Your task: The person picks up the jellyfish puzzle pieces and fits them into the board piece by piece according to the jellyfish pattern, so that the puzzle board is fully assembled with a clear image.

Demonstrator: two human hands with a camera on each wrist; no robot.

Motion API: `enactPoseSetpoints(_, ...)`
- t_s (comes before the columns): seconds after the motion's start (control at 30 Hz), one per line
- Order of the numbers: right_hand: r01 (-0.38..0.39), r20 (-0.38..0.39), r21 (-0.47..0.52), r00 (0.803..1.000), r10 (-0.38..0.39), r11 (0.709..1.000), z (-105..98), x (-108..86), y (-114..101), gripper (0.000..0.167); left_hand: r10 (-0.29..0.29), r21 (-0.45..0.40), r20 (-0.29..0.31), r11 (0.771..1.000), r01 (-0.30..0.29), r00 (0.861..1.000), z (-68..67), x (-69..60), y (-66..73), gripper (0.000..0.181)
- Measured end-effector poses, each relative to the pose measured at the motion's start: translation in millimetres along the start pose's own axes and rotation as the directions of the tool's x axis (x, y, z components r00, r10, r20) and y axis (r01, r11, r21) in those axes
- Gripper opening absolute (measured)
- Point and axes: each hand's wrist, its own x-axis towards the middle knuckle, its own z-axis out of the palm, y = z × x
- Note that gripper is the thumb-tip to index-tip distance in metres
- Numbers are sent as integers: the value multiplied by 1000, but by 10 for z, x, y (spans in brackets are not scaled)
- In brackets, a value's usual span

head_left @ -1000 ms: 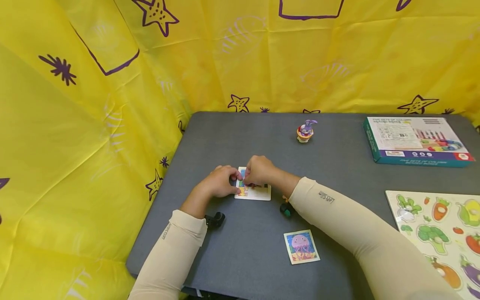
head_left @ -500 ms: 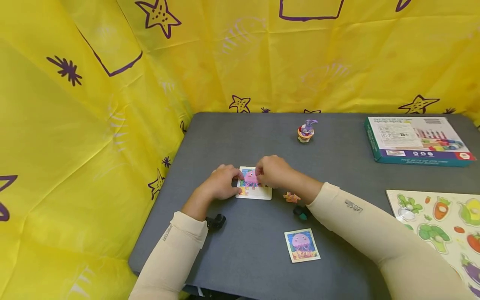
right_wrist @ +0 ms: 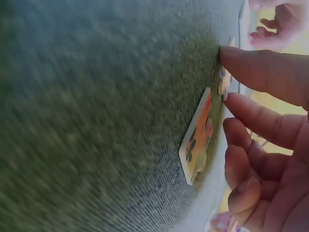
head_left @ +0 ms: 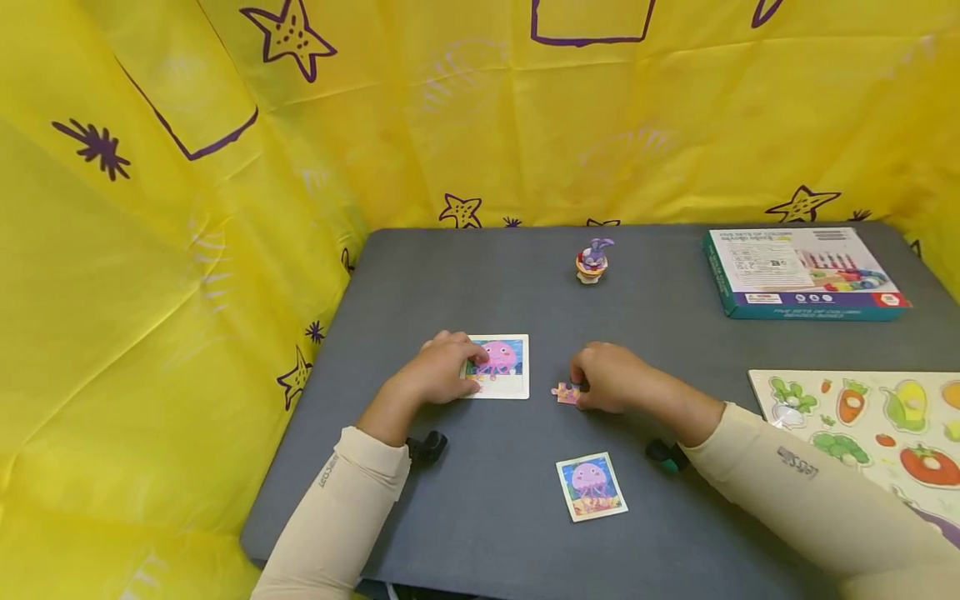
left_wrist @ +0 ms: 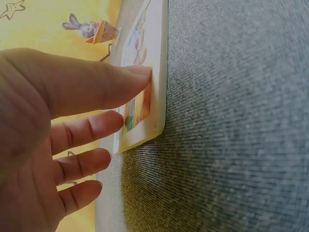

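A small jigsaw board (head_left: 513, 386) with a pink jellyfish picture lies on the grey table; its lower strip is bare. My left hand (head_left: 442, 367) rests at its left end, thumb and fingertips touching the board (left_wrist: 157, 113), fingers relaxed. To the right, my right hand (head_left: 611, 377) has thumb and index finger at a small orange-pink puzzle piece (head_left: 565, 393), pinching it at the tabletop. In the right wrist view that piece (right_wrist: 225, 82) shows between the two fingertips. Another orange puzzle piece (right_wrist: 198, 137) lies flat beneath the hand, hidden from the head view.
A jellyfish picture card (head_left: 592, 487) lies near the table's front. A purple rabbit figurine (head_left: 592, 262) stands at the back, left of a boxed set (head_left: 806, 275). A vegetable puzzle board (head_left: 862, 417) lies at right. A yellow cloth hangs behind.
My right hand has left the jigsaw board and moved right to the loose puzzle pieces. More of the jellyfish picture now shows. My left hand stays at the board.
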Motion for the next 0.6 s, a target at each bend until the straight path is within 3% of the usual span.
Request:
enactPoseSetpoints(0.3, 45, -108, 101, 994, -34, 994, 32, 126, -188, 14, -36, -6, -14, 999, 36, 999, 41, -48, -31, 37)
enactPoseSetpoints(0.6, 109, -85, 108, 991, -100, 988, 94, 531, -600, 16, -25, -37, -16, 999, 25, 1000, 11, -57, -18, 34)
